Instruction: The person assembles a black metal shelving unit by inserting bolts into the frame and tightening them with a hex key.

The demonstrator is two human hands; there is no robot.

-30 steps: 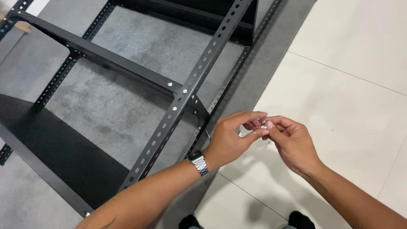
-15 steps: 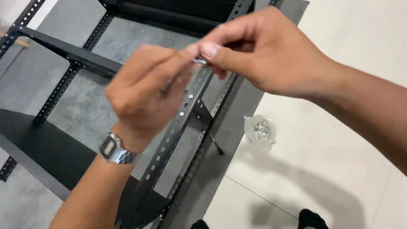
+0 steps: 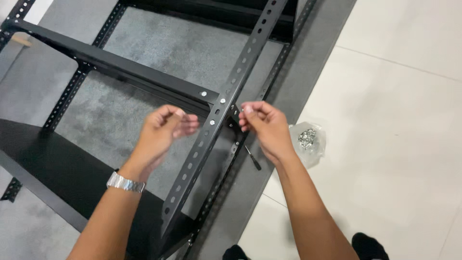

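A black perforated steel upright (image 3: 219, 115) of a shelf frame lies slanted on grey carpet, joined by silver bolts to a black cross beam (image 3: 120, 65). My left hand (image 3: 163, 132) hovers just left of the upright with its fingertips pinched together; it is blurred, and I cannot see whether anything is in them. My right hand (image 3: 264, 127) is just right of the upright, near the bolted joint, and pinches a small silver fastener (image 3: 248, 110) between thumb and forefinger. A metal watch (image 3: 125, 183) is on my left wrist.
A clear plastic bag of silver fasteners (image 3: 308, 139) lies on the white tiled floor (image 3: 394, 144) right of my right hand. A dark screwdriver (image 3: 252, 158) lies at the carpet's edge below the joint. A black shelf panel (image 3: 53, 173) lies at the lower left. My feet show at the bottom.
My hands were joined close to the camera on a small silver piece; they have since dropped and parted to either side of the upright. The bag lies on the floor.
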